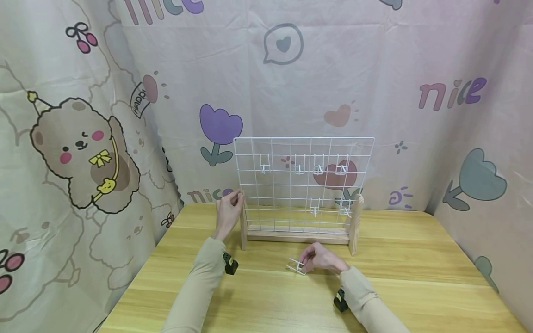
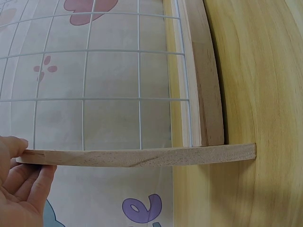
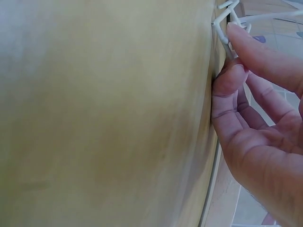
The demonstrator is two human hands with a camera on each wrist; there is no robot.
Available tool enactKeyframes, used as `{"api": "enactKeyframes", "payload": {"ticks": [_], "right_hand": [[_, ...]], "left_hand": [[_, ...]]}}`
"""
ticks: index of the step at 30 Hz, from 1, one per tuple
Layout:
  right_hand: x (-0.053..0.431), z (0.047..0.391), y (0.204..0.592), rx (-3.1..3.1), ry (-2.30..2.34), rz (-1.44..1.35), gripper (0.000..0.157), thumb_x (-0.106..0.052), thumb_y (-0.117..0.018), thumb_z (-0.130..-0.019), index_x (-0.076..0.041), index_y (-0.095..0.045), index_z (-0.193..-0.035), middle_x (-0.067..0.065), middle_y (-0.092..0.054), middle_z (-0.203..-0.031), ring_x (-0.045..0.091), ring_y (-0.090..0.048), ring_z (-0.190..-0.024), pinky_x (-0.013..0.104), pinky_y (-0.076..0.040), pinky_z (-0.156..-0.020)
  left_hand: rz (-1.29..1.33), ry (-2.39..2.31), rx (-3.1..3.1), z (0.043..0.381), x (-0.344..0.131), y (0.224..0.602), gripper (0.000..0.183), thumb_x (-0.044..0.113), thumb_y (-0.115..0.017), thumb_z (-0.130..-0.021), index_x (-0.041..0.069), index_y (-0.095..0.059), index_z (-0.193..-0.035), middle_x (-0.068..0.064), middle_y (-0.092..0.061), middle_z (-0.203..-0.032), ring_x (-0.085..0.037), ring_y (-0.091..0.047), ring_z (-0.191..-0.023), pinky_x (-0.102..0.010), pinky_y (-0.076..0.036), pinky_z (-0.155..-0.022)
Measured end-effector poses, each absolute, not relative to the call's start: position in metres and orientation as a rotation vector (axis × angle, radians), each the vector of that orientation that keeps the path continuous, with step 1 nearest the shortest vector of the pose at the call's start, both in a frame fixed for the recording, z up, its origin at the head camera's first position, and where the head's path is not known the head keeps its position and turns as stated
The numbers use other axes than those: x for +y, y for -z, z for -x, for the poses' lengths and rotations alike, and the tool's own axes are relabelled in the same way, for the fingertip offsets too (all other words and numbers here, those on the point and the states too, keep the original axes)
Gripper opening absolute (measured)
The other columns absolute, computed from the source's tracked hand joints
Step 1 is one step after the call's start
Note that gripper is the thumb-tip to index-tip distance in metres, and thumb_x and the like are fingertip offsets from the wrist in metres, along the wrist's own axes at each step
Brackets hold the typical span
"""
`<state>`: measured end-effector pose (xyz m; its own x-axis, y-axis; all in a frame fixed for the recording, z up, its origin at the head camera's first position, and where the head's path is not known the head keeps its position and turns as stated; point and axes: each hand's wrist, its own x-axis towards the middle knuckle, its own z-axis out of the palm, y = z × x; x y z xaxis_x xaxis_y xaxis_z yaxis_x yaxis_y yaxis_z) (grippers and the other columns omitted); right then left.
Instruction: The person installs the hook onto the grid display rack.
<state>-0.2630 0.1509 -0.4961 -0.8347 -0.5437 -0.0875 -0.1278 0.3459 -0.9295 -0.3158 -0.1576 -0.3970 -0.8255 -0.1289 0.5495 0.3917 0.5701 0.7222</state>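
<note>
A white wire grid panel (image 1: 287, 192) stands upright in a wooden stand (image 1: 300, 237). My left hand (image 1: 229, 213) pinches the top of the stand's left post (image 2: 142, 157) between thumb and fingers, as the left wrist view shows. Just in front of the stand, low over the table, my right hand (image 1: 319, 257) pinches a white wire hook (image 1: 296, 266) by one end. Its bent white prongs (image 3: 222, 26) stick out past the thumb in the right wrist view. Several similar white hooks, one of them an upper-left hook (image 1: 265, 168), hang on the grid in two rows.
The wooden table (image 1: 266, 296) reaches back to a printed curtain (image 1: 283, 83) behind the grid. More curtain (image 1: 62, 240) hangs along the left side. Black wrist cameras sit on both sleeves, the left one (image 1: 230, 263) beside the stand's left foot.
</note>
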Motion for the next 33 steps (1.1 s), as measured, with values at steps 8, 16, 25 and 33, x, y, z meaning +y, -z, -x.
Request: {"api": "enactKeyframes", "payload": {"ticks": [8,16,25,33], "right_hand": [[0.1507,0.2622,0.4952,2.234,1.489,0.615,0.022,0.010,-0.076,-0.073,0.016,-0.067,-0.092,0.006,-0.067,-0.073,0.009,-0.055,-0.064,0.015,-0.047,-0.055],[0.1515,0.2629,0.4966,2.244,1.483,0.630,0.020,0.009,-0.077,-0.074,0.015,-0.067,-0.090,0.000,-0.065,-0.071,0.008,-0.053,-0.063,0.015,-0.045,-0.054],[0.1523,0.2628,0.4981,2.244,1.506,0.612,0.019,0.007,-0.077,-0.076,0.015,-0.067,-0.090,0.000,-0.066,-0.071,0.006,-0.054,-0.061,0.015,-0.047,-0.054],[0.1528,0.2618,0.4970,2.236,1.522,0.599,0.019,0.007,-0.077,-0.076,0.015,-0.067,-0.090,0.003,-0.068,-0.074,0.007,-0.055,-0.063,0.016,-0.048,-0.055]], "left_hand": [[0.205,1.237,-2.248,0.3167,-0.1569,0.3976,0.033,0.012,-0.063,-0.099,-0.008,-0.065,-0.125,-0.024,-0.073,-0.113,-0.035,-0.076,-0.095,-0.046,-0.064,-0.080],[0.216,1.252,-2.231,0.3169,-0.1568,0.3977,0.032,0.011,-0.064,-0.098,-0.008,-0.065,-0.125,-0.026,-0.071,-0.115,-0.037,-0.072,-0.106,-0.045,-0.061,-0.088],[0.227,1.237,-2.220,0.3162,-0.1566,0.3975,0.032,0.009,-0.065,-0.097,-0.008,-0.065,-0.124,-0.027,-0.070,-0.114,-0.039,-0.071,-0.106,-0.046,-0.061,-0.088],[0.225,1.259,-2.222,0.3160,-0.1565,0.3981,0.033,0.010,-0.065,-0.097,-0.008,-0.064,-0.126,-0.027,-0.070,-0.116,-0.039,-0.071,-0.107,-0.045,-0.060,-0.089]]}}
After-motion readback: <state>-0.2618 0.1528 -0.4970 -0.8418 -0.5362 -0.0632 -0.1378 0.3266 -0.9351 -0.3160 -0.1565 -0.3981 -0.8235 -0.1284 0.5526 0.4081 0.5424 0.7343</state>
